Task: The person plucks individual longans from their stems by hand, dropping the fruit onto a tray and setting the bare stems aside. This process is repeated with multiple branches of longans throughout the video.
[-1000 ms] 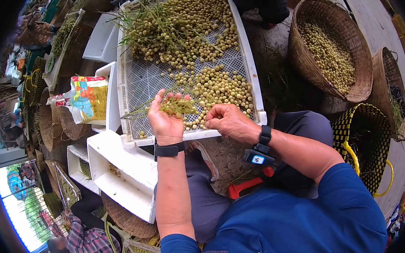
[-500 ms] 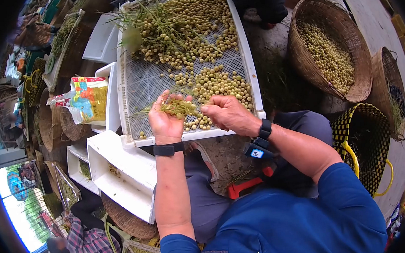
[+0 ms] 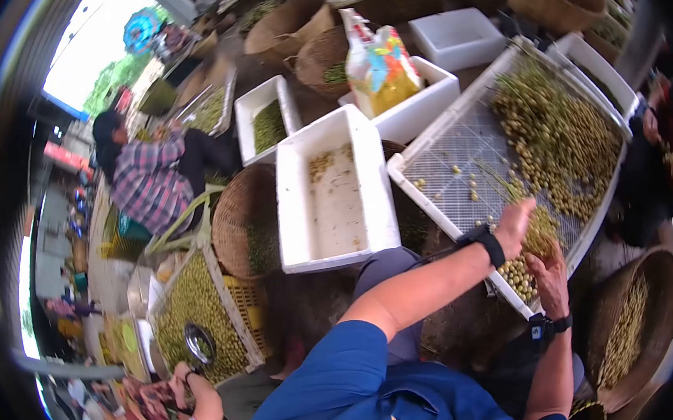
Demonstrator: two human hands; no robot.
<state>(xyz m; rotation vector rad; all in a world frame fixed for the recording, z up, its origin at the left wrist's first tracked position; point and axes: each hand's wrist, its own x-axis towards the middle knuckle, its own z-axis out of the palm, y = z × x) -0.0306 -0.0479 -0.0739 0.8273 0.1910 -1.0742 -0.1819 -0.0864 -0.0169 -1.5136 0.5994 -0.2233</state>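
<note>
Over the near corner of a white mesh tray (image 3: pixel 438 189), my left hand (image 3: pixel 516 229) is closed round a bunch of thin green stems (image 3: pixel 541 232) with small round fruits. Just below it, my right hand (image 3: pixel 549 281) is held close to the bunch with fingers bent in; what they pinch is hidden. Loose yellow-green round fruits (image 3: pixel 518 278) lie under my hands in the tray corner. A larger heap of stemmed fruits (image 3: pixel 553 128) covers the tray's far side.
Left of the tray stand a white foam box (image 3: pixel 339 241) and another holding a colourful plastic bag (image 3: pixel 385 66). A wicker basket of fruits (image 3: pixel 624 330) stands at right. A person in a plaid shirt (image 3: pixel 147 176) sits at left, near a fruit-filled tray (image 3: pixel 203 305).
My view has swung to the left, so the tray now lies at the right. My left hand has turned from palm-up to closed round the bunch; both hands stay close together.
</note>
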